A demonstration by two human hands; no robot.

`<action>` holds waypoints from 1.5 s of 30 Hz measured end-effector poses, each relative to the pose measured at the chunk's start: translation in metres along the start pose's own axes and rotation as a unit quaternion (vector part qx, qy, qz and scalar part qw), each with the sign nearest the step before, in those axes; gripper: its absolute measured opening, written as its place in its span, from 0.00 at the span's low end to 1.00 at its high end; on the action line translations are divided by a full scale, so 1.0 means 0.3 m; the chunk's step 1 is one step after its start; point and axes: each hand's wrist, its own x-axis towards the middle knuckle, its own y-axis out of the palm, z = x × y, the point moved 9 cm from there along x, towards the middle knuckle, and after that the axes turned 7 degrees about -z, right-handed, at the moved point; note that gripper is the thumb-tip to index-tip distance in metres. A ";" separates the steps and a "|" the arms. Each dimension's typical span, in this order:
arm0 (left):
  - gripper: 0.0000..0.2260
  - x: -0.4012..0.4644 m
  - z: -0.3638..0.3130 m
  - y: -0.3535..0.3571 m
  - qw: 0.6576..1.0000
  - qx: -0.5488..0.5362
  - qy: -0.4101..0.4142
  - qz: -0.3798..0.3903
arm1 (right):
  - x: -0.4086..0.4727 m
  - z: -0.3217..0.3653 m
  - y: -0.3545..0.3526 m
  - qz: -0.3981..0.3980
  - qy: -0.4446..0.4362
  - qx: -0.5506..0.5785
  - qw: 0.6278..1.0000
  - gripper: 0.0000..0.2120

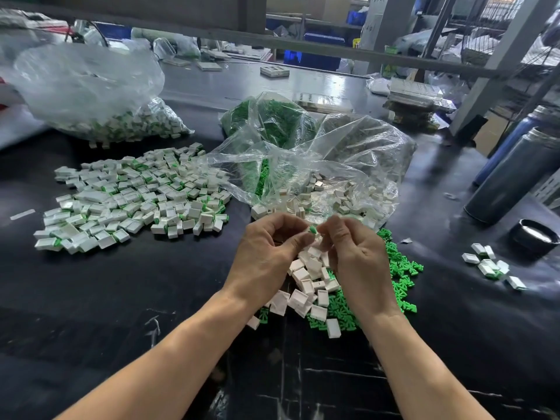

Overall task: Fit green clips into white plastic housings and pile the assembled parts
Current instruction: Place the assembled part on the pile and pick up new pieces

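My left hand and my right hand meet fingertip to fingertip above the black table, both curled. Between them a small green clip shows; a white housing there is mostly hidden by the fingers. Under the hands lie loose white housings on top of a scatter of green clips. A wide pile of assembled white-and-green parts spreads to the left.
An open clear bag holds green clips and white housings just behind my hands. A second bag of assembled parts sits back left. Two dark cylinders, a black lid and a few parts lie right.
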 end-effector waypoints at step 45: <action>0.10 0.014 0.077 -0.061 0.938 0.301 -0.036 0.167 | 0.053 -0.071 -0.170 0.130 0.061 -0.420 0.896 0.06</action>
